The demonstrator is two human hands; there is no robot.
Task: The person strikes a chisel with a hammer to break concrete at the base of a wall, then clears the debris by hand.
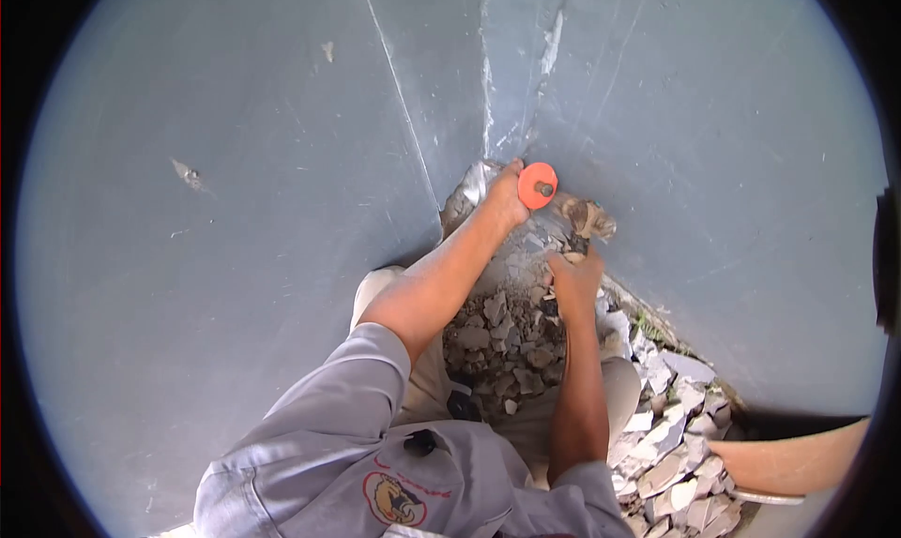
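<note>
My left hand is wrapped round a chisel just behind its round orange hand guard. The chisel's struck end pokes through the guard toward me, while its tip is hidden. My right hand grips the dark handle of a hammer, whose worn, dusty head is right of the guard and apart from it. Beyond both hands, the grey wall is broken open at its foot in the corner. Broken rubble lies below, between my knees.
Grey painted walls rise to the left and right. More broken plaster pieces are heaped along the right wall's foot. A curved orange-brown object sits at the lower right. A dark object shows at the right edge.
</note>
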